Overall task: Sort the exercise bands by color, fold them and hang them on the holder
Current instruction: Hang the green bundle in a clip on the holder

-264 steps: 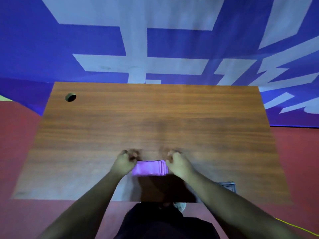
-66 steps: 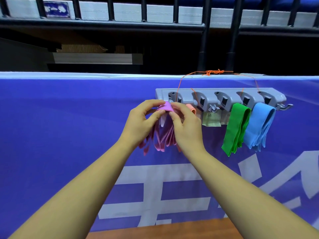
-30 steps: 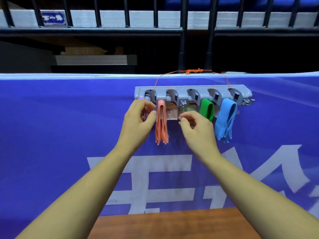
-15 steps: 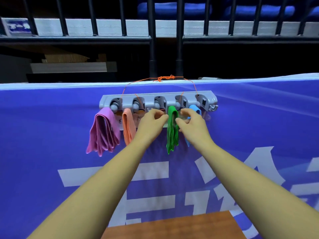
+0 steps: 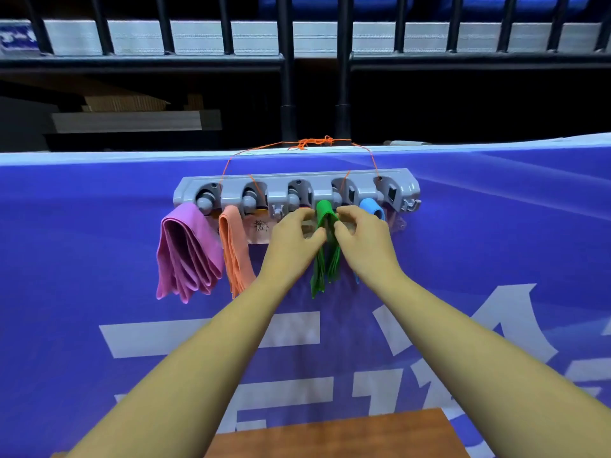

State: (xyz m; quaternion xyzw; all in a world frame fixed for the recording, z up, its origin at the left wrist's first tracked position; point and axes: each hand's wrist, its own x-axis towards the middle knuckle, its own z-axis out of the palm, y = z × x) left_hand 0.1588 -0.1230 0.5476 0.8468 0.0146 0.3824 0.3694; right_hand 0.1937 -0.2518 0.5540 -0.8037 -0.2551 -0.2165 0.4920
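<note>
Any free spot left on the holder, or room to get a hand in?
Free: the holder end right of the blue band, and the table below. The middle slot between orange band and green band is bare, the left hand right below it. Crowded: both hands pinch green; right hand partly covers blue.

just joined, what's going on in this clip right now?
A person faces a grey holder tied with orange string over a blue banner. The left hand and right hand pinch the folded green band from either side, just below the holder. The pink band and orange band hang to its left. The blue band hangs to its right, mostly hidden by the right hand.
</note>
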